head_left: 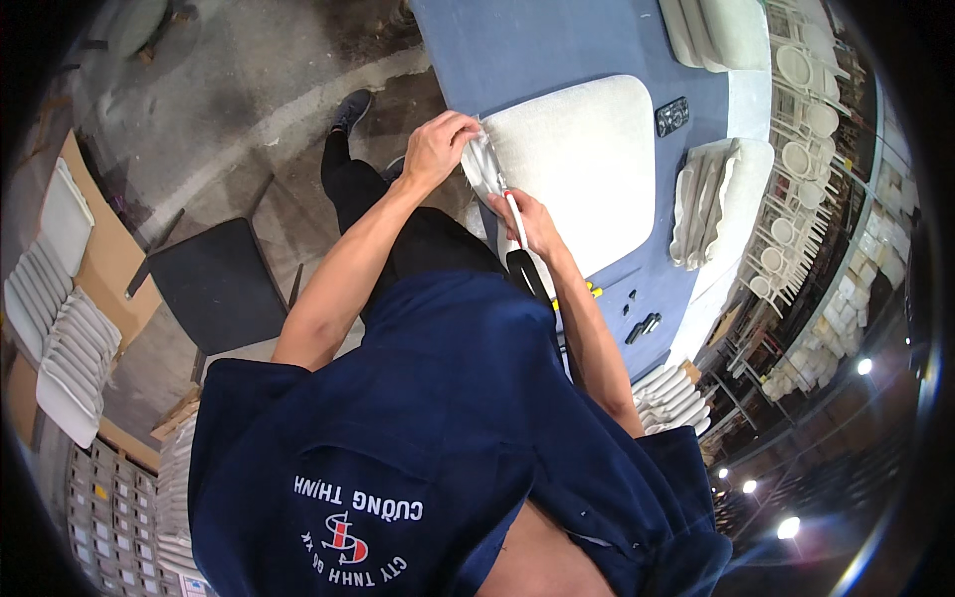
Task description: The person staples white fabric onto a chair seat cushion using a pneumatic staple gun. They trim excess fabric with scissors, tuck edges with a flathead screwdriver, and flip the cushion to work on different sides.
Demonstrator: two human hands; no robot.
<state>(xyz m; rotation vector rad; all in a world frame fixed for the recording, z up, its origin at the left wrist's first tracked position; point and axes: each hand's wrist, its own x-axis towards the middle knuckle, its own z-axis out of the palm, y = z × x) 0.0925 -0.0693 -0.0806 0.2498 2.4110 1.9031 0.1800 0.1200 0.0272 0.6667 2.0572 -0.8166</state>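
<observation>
Detail is lost where both hands meet the pale cushion (582,174), which lies on the table beside its left edge: the left hand (435,151) pinches a thin whitish border at the cushion's near left side, its fingertips pressed together, while the right hand (530,221) has its fingers curled round a slim tool (516,216) with red and white on it. The tool's working end merges with a grey, shiny strip, so its kind cannot be told, and the right fingers' undersides are hidden. A black shape (525,273) under the right wrist may or may not belong to the tool, and the right forearm partly covers something yellow (595,291). Blue, matt and smooth, the table (557,50) also bears a dark rectangular object (672,116), small black pieces (643,327) and wavy-edged padded pieces (708,204). Stained grey concrete floor (249,75) spreads to the left, with a flat, square black seat (221,284) on thin legs and, farther out, stacked white pads (72,368) on tan board. Slender pale chair frames (796,157) crowd the right, bent by the lens, and beyond them bright lamps (789,527) glare in a dark hall. The cushion has rounded corners and a fine woven look, its brightest part washed out.
</observation>
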